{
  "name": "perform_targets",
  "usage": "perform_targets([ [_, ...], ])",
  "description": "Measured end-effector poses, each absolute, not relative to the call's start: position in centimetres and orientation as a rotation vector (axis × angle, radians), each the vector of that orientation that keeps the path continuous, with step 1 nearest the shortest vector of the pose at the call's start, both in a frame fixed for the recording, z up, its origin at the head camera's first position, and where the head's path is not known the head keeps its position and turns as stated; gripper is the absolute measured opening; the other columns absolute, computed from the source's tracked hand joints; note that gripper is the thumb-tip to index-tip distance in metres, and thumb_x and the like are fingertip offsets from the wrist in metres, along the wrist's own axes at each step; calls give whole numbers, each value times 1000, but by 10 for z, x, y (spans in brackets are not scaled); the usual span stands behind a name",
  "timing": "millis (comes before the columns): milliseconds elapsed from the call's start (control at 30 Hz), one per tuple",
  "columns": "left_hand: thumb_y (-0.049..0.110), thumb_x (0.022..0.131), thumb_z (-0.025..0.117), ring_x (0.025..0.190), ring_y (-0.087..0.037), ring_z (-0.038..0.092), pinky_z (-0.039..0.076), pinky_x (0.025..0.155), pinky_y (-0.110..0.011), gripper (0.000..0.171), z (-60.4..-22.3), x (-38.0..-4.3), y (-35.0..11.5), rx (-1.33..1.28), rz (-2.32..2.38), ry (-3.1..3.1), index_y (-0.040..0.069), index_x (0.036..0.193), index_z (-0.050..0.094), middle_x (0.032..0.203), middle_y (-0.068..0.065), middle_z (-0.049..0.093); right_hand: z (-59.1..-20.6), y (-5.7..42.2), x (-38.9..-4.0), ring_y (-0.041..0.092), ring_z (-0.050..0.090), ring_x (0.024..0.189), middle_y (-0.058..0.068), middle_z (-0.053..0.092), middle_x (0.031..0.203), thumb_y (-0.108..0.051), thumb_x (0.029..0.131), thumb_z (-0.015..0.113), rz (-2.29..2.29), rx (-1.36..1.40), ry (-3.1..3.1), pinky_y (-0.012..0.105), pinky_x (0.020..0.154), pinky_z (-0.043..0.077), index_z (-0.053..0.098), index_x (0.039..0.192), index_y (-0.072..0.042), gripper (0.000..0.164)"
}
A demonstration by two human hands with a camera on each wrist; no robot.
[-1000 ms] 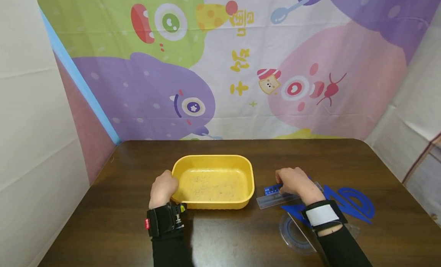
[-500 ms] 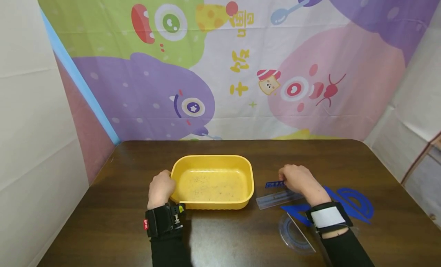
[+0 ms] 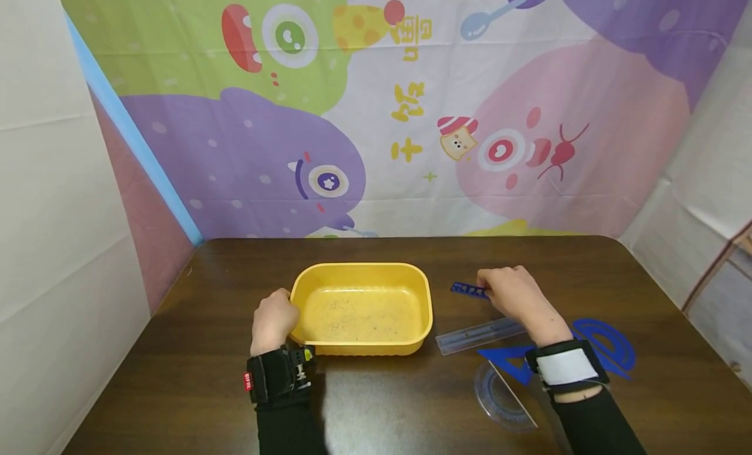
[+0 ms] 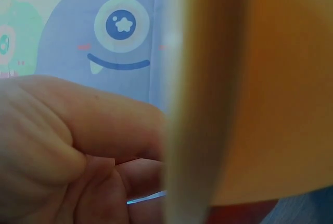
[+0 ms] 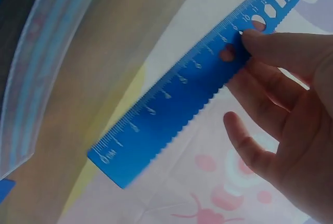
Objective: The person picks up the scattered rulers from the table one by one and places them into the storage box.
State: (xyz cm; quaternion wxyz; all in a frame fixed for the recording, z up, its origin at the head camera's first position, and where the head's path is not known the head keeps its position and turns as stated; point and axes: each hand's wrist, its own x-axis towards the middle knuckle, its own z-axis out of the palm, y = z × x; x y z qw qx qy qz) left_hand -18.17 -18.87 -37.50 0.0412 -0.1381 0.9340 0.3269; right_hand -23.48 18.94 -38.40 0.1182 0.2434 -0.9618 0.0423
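Observation:
A yellow plastic basin (image 3: 376,343) stands on the table, its left rim at my left hand (image 3: 275,321). In the left wrist view that hand's curled fingers (image 4: 117,122) meet the wall at the rim (image 4: 203,99), which hides the fingertips. My right hand (image 3: 517,298) is raised over the table right of the basin. Its thumb and fingers pinch a blue ruler (image 5: 171,96), which has a wavy edge, cut-out shapes and white numbers. In the head view only the ruler's left end (image 3: 467,289) shows past the hand.
Below the right hand lies a clear ruler (image 3: 478,335) on the brown table (image 3: 382,403). Nearby are a blue set square (image 3: 510,362), a clear protractor (image 3: 502,399) and a blue protractor (image 3: 613,347); the right forearm partly covers this group. A cartoon cloth hangs behind.
My right hand has pinched the blue ruler and lifted it up and away from the clear ruler, toward the back of the table. The left hand and basin have barely moved.

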Motion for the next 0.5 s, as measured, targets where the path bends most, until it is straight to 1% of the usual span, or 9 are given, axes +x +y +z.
perform_targets([
  [167, 3, 84, 47, 66, -26, 50, 41, 58, -30, 23, -375, -183, -188, -424, 1000, 2851, -8, 104, 51, 79, -16, 52, -377, 178, -233, 17, 62, 69, -1, 66, 76, -3, 78, 62, 175, 706, -2768, 46, 78, 38, 62, 81, -16, 13],
  [267, 3, 85, 46, 65, -25, 50, 40, 58, -30, 23, -375, -183, -188, -416, 991, 2853, -8, 104, 52, 78, -16, 52, -373, 172, -232, 17, 61, 72, -1, 66, 78, -5, 80, 62, 181, 705, -2746, 45, 80, 37, 63, 83, -15, 11],
  [500, 3, 84, 46, 64, -25, 50, 40, 57, -29, 23, -376, -185, -190, -421, 979, 2851, -8, 103, 53, 77, -15, 52, -366, 159, -230, 15, 60, 72, -2, 65, 79, -9, 81, 62, 177, 734, -2708, 42, 79, 37, 63, 85, -16, 8],
])
